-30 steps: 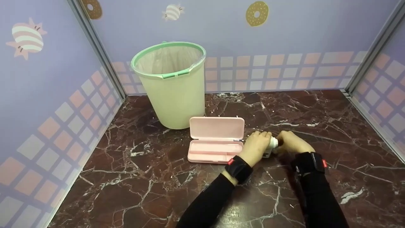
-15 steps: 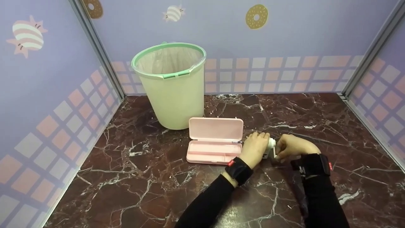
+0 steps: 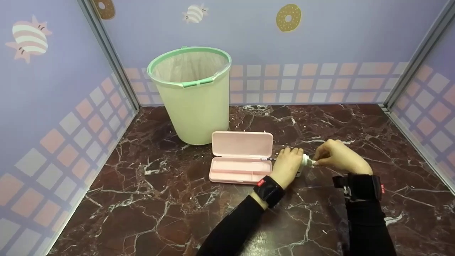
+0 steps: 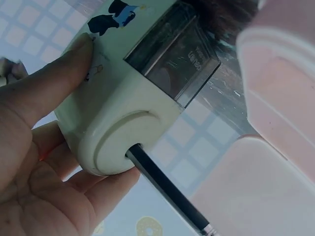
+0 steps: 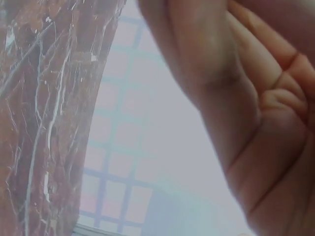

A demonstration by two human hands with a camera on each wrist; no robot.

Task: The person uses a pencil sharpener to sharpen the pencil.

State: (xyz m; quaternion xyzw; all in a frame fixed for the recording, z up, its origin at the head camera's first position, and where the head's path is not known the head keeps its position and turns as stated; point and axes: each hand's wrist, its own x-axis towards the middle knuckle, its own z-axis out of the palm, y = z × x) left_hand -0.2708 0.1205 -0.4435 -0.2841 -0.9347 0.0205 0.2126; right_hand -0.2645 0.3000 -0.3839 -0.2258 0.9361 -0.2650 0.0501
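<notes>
A white pencil sharpener (image 4: 106, 113) with penguin pictures and a clear shavings drawer (image 4: 172, 61) sits in the grip of my left hand (image 3: 286, 165). Into its round front hole goes a dark pencil (image 4: 170, 189), its other end pointing toward the pink pencil case (image 3: 241, 170). On the far side of the sharpener, my right hand (image 3: 341, 156) pinches the small crank handle (image 3: 312, 163) between thumb and fingers. The right wrist view has only the curled fingers (image 5: 211, 54) and palm; the crank is hidden there.
Left of the hands the pencil case lies open, its lid (image 3: 242, 144) tilted back. Behind it stands a pale green trash bin (image 3: 199, 113) with a liner. Patterned walls (image 3: 320, 42) enclose the dark marble tabletop (image 3: 160, 213), where small white specks lie.
My right hand has circled with the crank, passing low beside the sharpener and then rising and shifting right. The left hand keeps its hold on the sharpener, nearly still.
</notes>
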